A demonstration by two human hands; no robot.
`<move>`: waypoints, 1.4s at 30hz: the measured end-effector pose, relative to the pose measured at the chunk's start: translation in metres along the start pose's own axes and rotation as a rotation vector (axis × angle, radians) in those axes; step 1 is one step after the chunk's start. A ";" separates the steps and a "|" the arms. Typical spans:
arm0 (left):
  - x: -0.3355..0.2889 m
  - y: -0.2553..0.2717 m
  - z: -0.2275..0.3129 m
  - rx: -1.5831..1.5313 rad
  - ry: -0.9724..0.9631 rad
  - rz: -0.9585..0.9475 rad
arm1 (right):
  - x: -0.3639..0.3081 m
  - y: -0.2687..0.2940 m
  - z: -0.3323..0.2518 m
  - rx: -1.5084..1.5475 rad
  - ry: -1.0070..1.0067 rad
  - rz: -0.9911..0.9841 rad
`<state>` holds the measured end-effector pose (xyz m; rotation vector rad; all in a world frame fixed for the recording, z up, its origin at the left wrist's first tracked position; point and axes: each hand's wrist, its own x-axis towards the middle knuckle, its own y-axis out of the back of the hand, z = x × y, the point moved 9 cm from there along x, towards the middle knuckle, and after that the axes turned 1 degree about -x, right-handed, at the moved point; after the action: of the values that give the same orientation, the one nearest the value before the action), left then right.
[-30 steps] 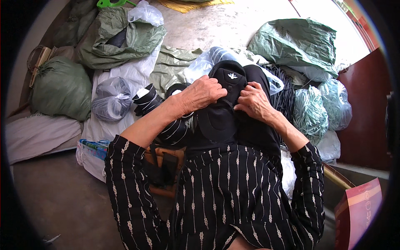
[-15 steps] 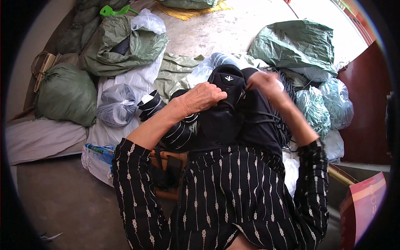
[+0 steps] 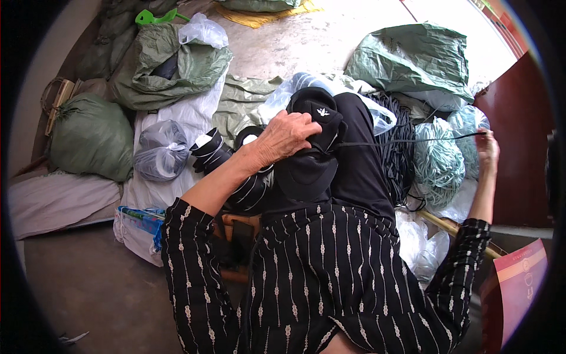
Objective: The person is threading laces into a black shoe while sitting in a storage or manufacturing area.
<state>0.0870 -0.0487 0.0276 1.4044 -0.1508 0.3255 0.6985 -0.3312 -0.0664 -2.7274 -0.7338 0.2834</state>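
A black shoe upper point(image 3: 306, 177) with a small white emblem lies across my lap, its rounded end toward me. My left hand point(image 3: 289, 137) is closed on its upper part, fingers curled at the opening beside the emblem. From there a black lace point(image 3: 407, 141) runs taut to the right, over my thigh and the cord bundles. Far out on the right, my right hand point(image 3: 487, 150) pinches the lace near its end. What the left fingertips grip inside the opening is hidden.
Nested black pieces with white edges point(image 3: 215, 153) stand left of my lap. To the right lie a heap of black laces point(image 3: 396, 153) and pale teal cord bundles point(image 3: 439, 162). Green sacks point(image 3: 91, 138), a knotted plastic bag point(image 3: 160, 150) and a reddish-brown panel point(image 3: 519, 147) surround these.
My right hand has swung far out to the right from beside the shoe upper, drawing the lace straight. My left hand stays on the upper, shifted slightly.
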 end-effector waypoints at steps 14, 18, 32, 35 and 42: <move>0.010 -0.011 0.004 -0.026 0.142 -0.148 | -0.327 -0.412 0.146 -0.714 -0.274 -1.261; 0.013 -0.012 0.007 -0.028 0.104 -0.213 | -0.279 -0.414 0.139 -0.060 -0.339 -0.783; -0.004 -0.018 -0.001 -0.146 0.127 -0.171 | -0.258 -0.468 0.154 0.266 -0.362 -0.755; -0.009 -0.018 -0.007 -0.269 0.178 -0.078 | -0.269 -0.448 0.144 -0.095 -0.294 -0.888; -0.024 -0.020 -0.029 -0.811 0.380 -0.221 | -0.296 -0.418 0.139 -0.295 -0.328 -0.986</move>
<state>0.0677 -0.0262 -0.0035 0.5336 0.1746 0.2934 0.2198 -0.1064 -0.0224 -2.1973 -2.2031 0.3962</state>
